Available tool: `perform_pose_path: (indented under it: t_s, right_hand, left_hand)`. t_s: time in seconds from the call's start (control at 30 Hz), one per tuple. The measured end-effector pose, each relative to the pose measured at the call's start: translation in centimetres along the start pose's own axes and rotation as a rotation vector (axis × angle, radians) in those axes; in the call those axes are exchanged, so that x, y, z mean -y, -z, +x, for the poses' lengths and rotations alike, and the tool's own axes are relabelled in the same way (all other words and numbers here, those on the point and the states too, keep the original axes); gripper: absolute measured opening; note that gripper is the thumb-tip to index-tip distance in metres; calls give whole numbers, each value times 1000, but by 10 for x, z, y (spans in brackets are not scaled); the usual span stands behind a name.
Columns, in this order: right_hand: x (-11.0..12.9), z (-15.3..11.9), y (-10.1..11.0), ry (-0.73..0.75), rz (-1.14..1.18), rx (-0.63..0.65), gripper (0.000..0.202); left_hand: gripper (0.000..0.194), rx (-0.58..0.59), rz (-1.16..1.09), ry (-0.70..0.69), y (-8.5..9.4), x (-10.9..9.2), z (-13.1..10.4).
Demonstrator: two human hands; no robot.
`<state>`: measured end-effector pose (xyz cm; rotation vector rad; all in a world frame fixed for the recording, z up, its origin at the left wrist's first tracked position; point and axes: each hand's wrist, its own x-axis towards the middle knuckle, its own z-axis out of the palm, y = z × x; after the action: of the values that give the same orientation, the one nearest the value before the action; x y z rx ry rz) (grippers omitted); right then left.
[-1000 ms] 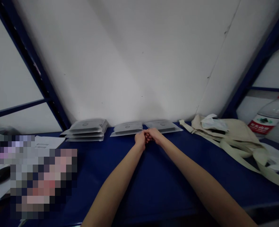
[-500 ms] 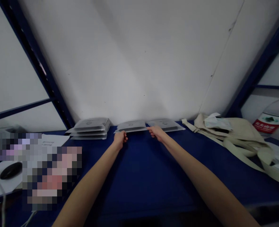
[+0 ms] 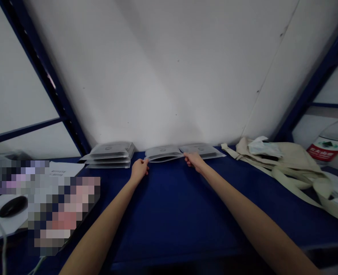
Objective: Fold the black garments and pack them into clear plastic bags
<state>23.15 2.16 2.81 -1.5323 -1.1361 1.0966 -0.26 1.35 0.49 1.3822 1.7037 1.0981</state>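
Against the back wall lies a translucent plastic bag [image 3: 163, 151] with its front opening gaping slightly, in the middle of the blue table [image 3: 169, 206]. My left hand [image 3: 140, 168] pinches the front left corner of this bag. At its front right corner, my right hand [image 3: 192, 159] has its fingers closed on the edge. Another flat bag [image 3: 205, 150] lies just behind and to the right of my right hand. Left of my left hand sits a stack of similar bags [image 3: 110, 152].
Beige cloth with long straps [image 3: 295, 158] lies at the right, beside a large bottle with a red label [image 3: 326, 147]. Papers [image 3: 61, 170], a black mouse [image 3: 13, 206], cables and a blurred-out item stand at the left.
My left hand has moved left to the bag's corner, and my right hand has shifted slightly right. The middle bag has slid a little to the right and its opening now gapes.
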Motion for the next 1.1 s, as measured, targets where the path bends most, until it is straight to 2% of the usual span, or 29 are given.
perform_pose_path:
  t_s: [0.07,0.2,0.3,0.4,0.47,0.57,0.63,0.83,0.97,1.1]
  right_hand:
    - [1,-3,-3,7,-35,30,29]
    - [4,-14,-14,30,-135,108,27]
    - [4,-20,-23,76,-237,157,24]
    - [0,-23,-29,168,-366,180,22]
    - [-3,-24,-32,253,-460,174,19]
    - [-5,-27,-36,404,-586,130,13]
    - [-6,-30,-37,488,-644,100,13]
    - [-9,-35,-41,806,-927,-16,30]
    - [-14,-32,-46,1036,-1060,-16,28]
    - [-18,-22,-56,1085,-1136,44,25]
  left_hand:
    - [19,-53,173,-89,0,0,-5]
    - [25,-165,675,-282,-1,-5,-23]
    - [24,-191,816,-342,-2,-8,-33]
    - [23,-241,854,-416,-1,-9,-36]
    - [21,-245,871,-517,-1,-10,-36]
    - [19,-122,906,-707,-2,-9,-37]
    - [22,-38,923,-764,-5,-6,-37]
    - [49,10,870,-741,-11,3,-33]
    - [56,0,843,-737,-12,5,-29]
    - [58,2,814,-749,-13,6,-27]
